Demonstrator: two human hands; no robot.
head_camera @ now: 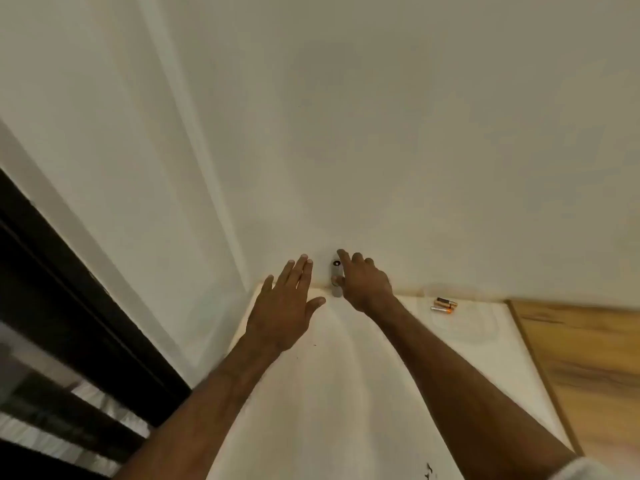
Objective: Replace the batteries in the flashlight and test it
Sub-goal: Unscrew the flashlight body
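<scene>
On the white worktop (346, 393), the left hand (287, 306) was held flat and empty just left of the small grey cylindrical flashlight (336, 271), which was gripped by the right hand (365, 284) at the far edge. Two orange-and-black batteries (444, 304) were laid to its right.

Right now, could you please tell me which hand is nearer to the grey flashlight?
Right. The right hand holds the grey flashlight, thumb on its front and forefinger past its top; the left hand is open just to its left, not touching it.

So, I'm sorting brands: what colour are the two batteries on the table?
The batteries look black, orange and silvery; head view, somewhat blurred.
</scene>
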